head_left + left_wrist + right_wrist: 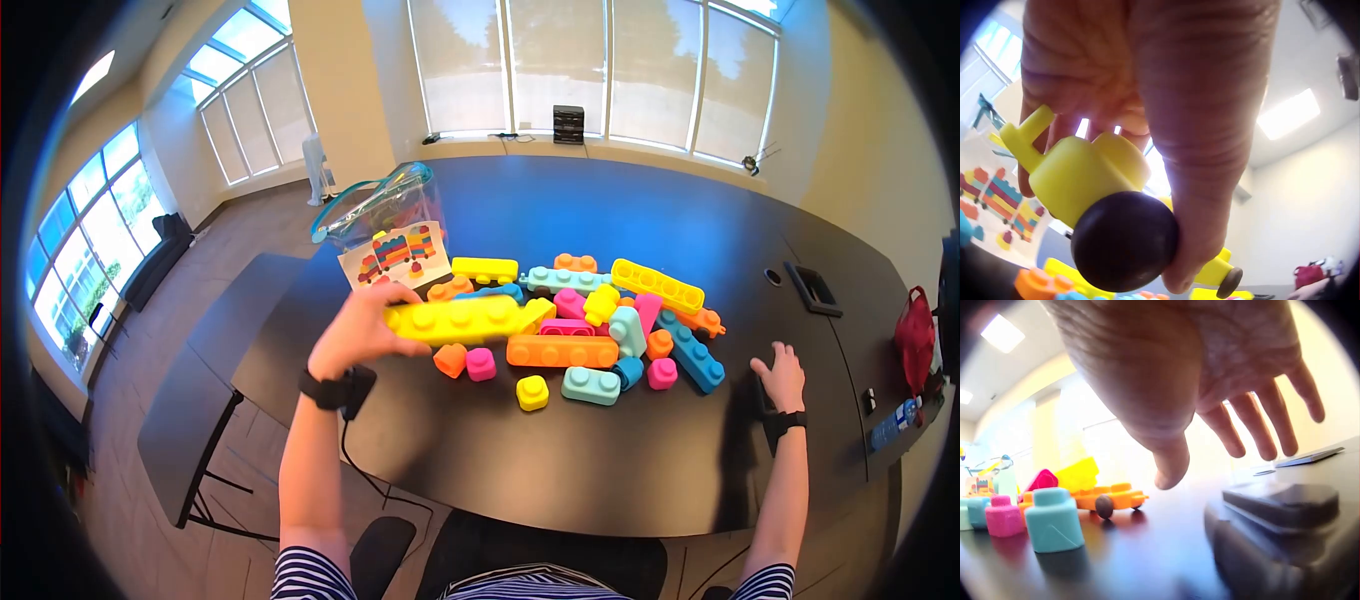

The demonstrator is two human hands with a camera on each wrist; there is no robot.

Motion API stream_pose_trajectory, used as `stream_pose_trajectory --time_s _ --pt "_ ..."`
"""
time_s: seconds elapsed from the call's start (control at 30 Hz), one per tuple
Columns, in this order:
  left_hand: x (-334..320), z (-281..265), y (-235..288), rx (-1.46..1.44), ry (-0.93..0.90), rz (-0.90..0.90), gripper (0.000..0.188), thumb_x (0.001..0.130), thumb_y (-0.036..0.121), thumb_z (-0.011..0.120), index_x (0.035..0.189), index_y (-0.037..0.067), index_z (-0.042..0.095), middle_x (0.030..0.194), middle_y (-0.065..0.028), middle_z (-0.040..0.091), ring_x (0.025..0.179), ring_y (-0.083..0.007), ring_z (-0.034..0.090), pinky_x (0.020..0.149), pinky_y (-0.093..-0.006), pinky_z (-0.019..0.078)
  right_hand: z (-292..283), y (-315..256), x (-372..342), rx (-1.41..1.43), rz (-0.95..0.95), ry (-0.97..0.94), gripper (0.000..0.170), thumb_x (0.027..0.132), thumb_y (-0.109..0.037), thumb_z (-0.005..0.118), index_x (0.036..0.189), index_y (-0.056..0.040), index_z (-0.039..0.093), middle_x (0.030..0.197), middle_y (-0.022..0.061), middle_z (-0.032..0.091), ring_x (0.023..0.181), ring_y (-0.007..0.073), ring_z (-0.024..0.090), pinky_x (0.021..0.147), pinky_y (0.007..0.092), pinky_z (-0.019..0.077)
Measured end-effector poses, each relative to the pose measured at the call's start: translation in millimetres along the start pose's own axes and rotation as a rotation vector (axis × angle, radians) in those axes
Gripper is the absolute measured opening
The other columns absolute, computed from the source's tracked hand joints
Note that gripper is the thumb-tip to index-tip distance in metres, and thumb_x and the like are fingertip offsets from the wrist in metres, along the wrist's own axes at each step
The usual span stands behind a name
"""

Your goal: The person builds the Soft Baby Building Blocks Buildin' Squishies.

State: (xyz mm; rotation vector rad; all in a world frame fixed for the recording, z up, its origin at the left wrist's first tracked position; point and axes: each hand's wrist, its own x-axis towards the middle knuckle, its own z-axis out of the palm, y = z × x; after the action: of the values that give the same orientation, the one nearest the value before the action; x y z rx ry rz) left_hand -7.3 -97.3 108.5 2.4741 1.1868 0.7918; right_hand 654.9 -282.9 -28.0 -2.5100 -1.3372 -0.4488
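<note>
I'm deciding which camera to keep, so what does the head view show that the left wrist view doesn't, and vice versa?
Only the head view shows the striped sleeves and the small yellow block nearest the person.

Only the left wrist view shows black wheels on the yellow piece.

Both show the left hand holding that yellow piece, and the picture card.

Room for you along the near side of the counter (600, 460)
The block cluster (563, 351) bars a straight low pass between your left grip (362, 325) and right grip (783, 379); the bag (402, 208) stands beyond your left.
</note>
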Motion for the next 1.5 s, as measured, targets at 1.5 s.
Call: stream_pose_trajectory --time_s 1.5 --pt "-39 120 75 -0.315 -0.320 0.133 0.054 0.075 0.022 0.095 0.122 0.007 0.074 0.109 -0.0132 0.078 0.102 -0.0308 0.075 0.095 -0.0372 0.0575 -68 -218 -138 0.525 -0.749 -0.529 0.058 0.080 -0.037 0.086 0.128 -0.0079 0.072 0.119 0.0131 0.071 0.111 0.0353 0.068 0.096 0.0464 0.0565"
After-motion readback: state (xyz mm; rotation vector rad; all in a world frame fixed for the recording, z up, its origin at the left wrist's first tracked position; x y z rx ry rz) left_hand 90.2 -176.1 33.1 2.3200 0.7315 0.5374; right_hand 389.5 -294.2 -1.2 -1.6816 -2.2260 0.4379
